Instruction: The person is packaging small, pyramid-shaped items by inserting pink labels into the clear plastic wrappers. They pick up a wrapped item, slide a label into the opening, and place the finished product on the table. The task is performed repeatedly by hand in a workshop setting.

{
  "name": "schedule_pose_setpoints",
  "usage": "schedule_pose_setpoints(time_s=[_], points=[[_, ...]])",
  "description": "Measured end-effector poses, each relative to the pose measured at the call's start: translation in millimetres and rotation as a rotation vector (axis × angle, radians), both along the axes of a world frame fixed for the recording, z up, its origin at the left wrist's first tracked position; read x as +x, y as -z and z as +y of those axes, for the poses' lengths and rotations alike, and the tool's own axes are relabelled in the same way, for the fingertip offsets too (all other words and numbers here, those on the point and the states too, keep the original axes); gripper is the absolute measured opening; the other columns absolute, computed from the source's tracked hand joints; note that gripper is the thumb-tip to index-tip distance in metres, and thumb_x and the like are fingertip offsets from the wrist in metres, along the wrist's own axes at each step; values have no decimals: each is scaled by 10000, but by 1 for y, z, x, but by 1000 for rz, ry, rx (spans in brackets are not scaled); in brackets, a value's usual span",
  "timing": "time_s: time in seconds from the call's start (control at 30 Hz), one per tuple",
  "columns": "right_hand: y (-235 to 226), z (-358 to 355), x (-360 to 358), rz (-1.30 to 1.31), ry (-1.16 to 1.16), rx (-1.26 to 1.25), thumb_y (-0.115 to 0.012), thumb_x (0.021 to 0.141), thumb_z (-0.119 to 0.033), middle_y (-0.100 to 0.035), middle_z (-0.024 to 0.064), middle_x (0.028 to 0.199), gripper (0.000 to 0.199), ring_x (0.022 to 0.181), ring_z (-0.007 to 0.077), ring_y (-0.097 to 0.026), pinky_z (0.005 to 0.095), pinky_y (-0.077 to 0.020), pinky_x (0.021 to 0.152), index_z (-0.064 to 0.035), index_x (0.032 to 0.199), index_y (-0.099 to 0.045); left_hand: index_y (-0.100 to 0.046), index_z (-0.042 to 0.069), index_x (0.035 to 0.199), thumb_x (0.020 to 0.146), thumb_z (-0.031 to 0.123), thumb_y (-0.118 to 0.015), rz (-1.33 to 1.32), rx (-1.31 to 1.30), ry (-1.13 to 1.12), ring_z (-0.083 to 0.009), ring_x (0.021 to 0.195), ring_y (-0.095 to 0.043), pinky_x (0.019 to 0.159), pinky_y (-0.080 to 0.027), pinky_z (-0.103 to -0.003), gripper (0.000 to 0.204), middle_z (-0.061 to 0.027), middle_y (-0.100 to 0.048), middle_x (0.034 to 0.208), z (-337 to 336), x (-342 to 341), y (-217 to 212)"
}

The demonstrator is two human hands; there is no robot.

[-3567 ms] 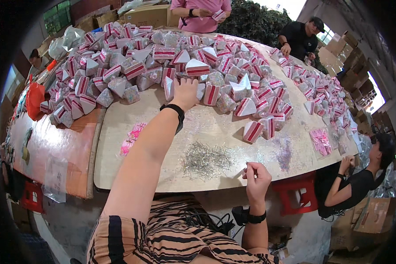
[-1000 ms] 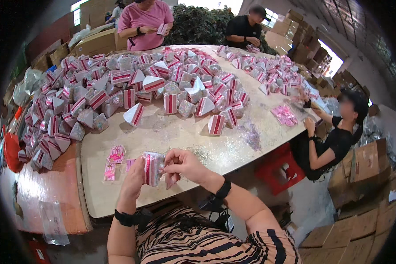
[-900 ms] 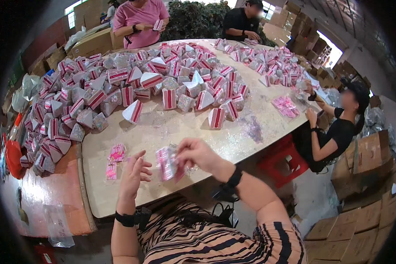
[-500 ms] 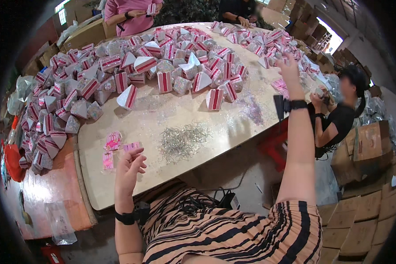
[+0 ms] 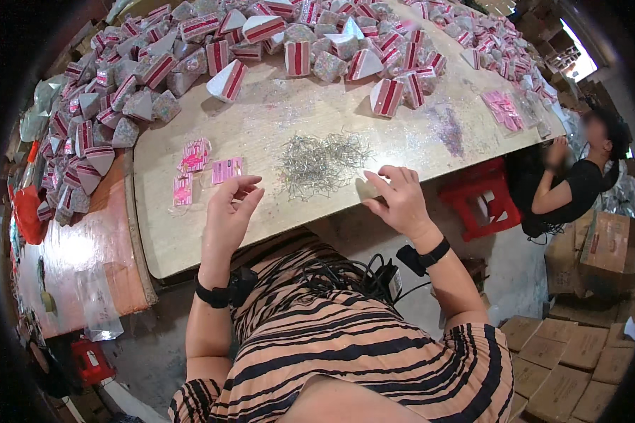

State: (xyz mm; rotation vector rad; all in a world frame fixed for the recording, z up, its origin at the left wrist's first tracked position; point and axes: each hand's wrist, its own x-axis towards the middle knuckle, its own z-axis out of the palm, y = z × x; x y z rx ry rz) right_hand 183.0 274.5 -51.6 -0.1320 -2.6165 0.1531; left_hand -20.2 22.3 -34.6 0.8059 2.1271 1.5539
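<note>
My left hand [image 5: 231, 213] hovers at the near edge of the table with its fingers apart and nothing in them. Just beyond its fingertips lies a small pink card [image 5: 226, 170], with striped pink cards [image 5: 194, 156] to its left. My right hand [image 5: 403, 204] is also open and empty, thumb and index spread over the table edge. Between the two hands and slightly farther off lies a loose heap of thin silver wire pieces [image 5: 323, 165]. Cake-slice ornaments, white with pink and red layers [image 5: 297, 59], form a large pile across the far side.
A stack of pink cards [image 5: 503, 111] rests near the table's right end. At the right a person in black [image 5: 578, 183] sits close to a red stool [image 5: 481, 199]. Cardboard boxes [image 5: 557, 388] cover the lower right. An orange-topped table [image 5: 85, 261] adjoins on the left.
My right hand has come back from its far reach toward the right-hand ornaments to beside the wire heap. My left hand stays near the cards. The view has tipped down.
</note>
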Motion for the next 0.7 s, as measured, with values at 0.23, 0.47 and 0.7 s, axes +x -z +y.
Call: schedule_pose_setpoints(time_s=[0.23, 0.47, 0.7], points=[[11, 0, 5, -94, -2, 49, -732, 703, -318, -530, 60, 1011, 483, 948, 243, -521, 389, -385, 868, -127, 1130, -611, -653, 25, 1068, 871, 110, -644, 44, -46, 6, -88, 744, -547, 659, -444, -230, 215, -28, -626, 857, 3, 1, 6], [14, 6, 10, -15, 34, 124, -727, 709, -299, -502, 34, 960, 428, 941, 208, -509, 376, -401, 851, -111, 1062, -574, -648, 14, 1064, 885, 108, -621, 3, -9, 20, -89, 748, -554, 633, -459, -239, 203, -30, -627, 859, 8, 1, 10], [18, 6, 13, 26, -34, 143, -671, 753, -176, -519, 28, 912, 301, 873, 193, -537, 344, -417, 809, -87, 1031, -600, -645, 7, 1060, 887, 105, -619, -26, 16, 48, -81, 739, -539, 642, -445, -227, 200, -26, -620, 846, 11, 6, 11]])
